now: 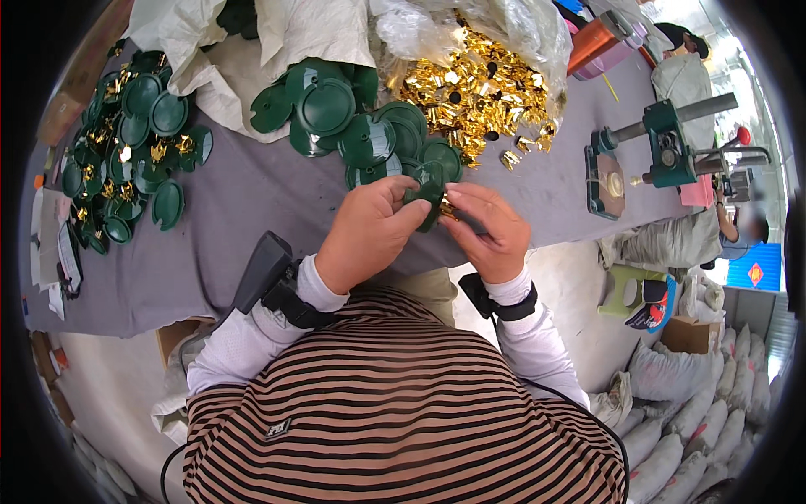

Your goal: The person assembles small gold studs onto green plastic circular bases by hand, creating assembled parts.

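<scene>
**A:** ok so nearest to us is our own striped shirt and white sleeves, a black strap on each wrist. Our left hand has its fingers curled tight round a dark green disc, and our right hand pinches a small gold piece right against the disc's edge. Both sit just above the near edge of the table.

**B:** yep, and the surface is a grey cloth-covered table. Just past our hands we've got a loose pile of green discs, overlapping each other. Right of that, touching it, a heap of gold clips spilling from a clear plastic bag.

**A:** far left there's a second bunch of discs with gold bits on them. White woven sacks lie behind both piles.

**B:** over on the right end we see a green hand press, well apart from our hands. Floor's pale concrete, stuffed white sacks stacked low right, and another person sits beyond the press.
</scene>
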Demonstrator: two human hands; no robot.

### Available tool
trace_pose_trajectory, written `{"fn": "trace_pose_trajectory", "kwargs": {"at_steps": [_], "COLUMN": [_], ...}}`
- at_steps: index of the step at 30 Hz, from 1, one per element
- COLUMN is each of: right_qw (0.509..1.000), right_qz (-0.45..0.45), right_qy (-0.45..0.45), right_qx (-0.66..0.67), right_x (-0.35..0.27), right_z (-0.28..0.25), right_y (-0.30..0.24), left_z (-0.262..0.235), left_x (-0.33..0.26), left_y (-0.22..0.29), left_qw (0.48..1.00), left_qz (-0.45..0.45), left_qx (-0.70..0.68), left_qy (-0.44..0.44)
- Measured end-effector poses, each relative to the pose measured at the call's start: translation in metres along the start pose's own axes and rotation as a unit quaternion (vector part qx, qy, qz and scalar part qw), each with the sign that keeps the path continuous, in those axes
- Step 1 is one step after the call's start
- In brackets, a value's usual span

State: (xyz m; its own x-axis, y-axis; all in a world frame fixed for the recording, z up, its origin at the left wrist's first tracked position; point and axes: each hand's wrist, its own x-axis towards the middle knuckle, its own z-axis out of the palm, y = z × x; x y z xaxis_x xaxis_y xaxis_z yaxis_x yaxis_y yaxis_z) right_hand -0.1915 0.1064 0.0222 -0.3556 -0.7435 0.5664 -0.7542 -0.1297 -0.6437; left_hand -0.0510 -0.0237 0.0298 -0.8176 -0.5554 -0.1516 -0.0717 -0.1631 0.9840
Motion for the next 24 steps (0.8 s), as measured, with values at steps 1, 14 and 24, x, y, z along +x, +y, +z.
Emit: {"fn": "trace_pose_trajectory", "kwargs": {"at_steps": [1, 14, 24], "right_qw": [1.000, 0.811, 0.946], "right_qz": [0.000, 0.420, 0.143], "right_qy": [-0.011, -0.040, -0.046], "right_qx": [0.026, 0.405, -0.287], "right_x": [0.000, -0.010, 0.016], "right_z": [0.000, 0.035, -0.045], "right_y": [0.002, -0.012, 0.107], "left_z": [-0.002, -0.028, -0.265], "left_x": [0.000, -0.009, 0.033], "left_y": [0.002, -0.024, 0.073], "left_qw": [0.999, 0.876, 0.664], "left_qz": [-0.025, 0.315, 0.334], "left_qx": [-0.001, 0.363, 0.484], "left_qy": [-0.023, 0.046, 0.462]}}
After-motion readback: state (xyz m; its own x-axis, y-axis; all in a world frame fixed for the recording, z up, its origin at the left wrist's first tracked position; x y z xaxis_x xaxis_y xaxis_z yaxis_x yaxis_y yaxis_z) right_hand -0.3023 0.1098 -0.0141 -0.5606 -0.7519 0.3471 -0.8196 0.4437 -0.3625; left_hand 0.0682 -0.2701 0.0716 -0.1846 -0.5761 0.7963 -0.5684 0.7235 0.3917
